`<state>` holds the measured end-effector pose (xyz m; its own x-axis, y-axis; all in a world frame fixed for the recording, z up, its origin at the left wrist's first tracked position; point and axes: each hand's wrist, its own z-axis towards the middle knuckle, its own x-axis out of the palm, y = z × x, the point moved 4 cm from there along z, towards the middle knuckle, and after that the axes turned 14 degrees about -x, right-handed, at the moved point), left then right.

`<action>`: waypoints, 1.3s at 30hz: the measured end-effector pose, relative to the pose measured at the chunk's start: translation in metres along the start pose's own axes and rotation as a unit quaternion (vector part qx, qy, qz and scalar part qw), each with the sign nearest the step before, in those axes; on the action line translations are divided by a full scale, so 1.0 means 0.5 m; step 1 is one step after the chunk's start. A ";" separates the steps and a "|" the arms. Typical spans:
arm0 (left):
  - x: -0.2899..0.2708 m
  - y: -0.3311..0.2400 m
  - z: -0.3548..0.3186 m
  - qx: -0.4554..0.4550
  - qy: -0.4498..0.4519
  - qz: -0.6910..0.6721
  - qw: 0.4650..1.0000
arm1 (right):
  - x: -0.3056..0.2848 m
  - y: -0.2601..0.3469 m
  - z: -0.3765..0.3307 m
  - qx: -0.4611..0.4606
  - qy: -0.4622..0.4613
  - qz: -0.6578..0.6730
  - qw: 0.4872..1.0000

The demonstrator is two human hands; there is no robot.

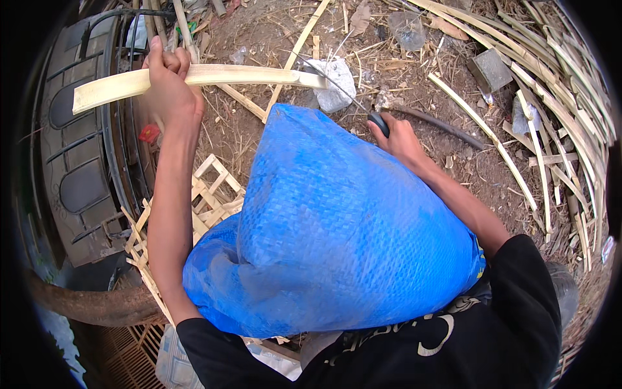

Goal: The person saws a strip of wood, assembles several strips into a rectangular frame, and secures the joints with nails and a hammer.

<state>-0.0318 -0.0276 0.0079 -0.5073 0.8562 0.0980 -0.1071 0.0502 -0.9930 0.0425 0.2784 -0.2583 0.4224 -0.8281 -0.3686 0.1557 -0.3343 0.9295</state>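
My left hand (172,84) is closed around a pale split-bamboo strip (253,74), which extends to both sides of the fist. The strip's right end reaches a whitish stone block (335,97) on the ground. In my right hand (402,139) is the black handle of a knife (378,123). Its thin blade slants up and left across the stone, close to the strip's end; whether blade and strip touch I cannot tell. A blue woven plastic sheet (350,220) covers my lap and knees between my forearms.
Long bamboo strips (538,84) lie heaped along the right, with a grey block (490,70) among them. A dark rod (447,126) rests beyond my right hand. To the left are a dark metal frame with panels (78,129) and a woven bamboo lattice (210,188). Shavings litter the dirt.
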 end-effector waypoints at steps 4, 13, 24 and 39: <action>0.003 -0.011 0.003 -0.042 -0.002 0.021 0.999 | -0.001 -0.022 -0.002 0.009 -0.015 0.000 1.000; 0.043 -0.039 0.005 -0.001 0.019 0.031 0.999 | -0.040 0.012 0.003 0.018 -0.019 0.013 1.000; 0.043 -0.009 0.005 0.064 0.054 0.018 0.996 | -0.054 0.079 0.029 -0.056 -0.096 0.015 0.994; 0.002 -0.019 0.007 0.019 -0.018 -0.029 0.999 | -0.062 0.067 0.026 -0.020 -0.082 0.006 0.996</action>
<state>-0.0341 -0.0291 0.0179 -0.5302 0.8330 0.1583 -0.1698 0.0787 -0.9823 0.0232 0.2871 -0.2157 0.2742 -0.8951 -0.3515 0.1887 -0.3083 0.9324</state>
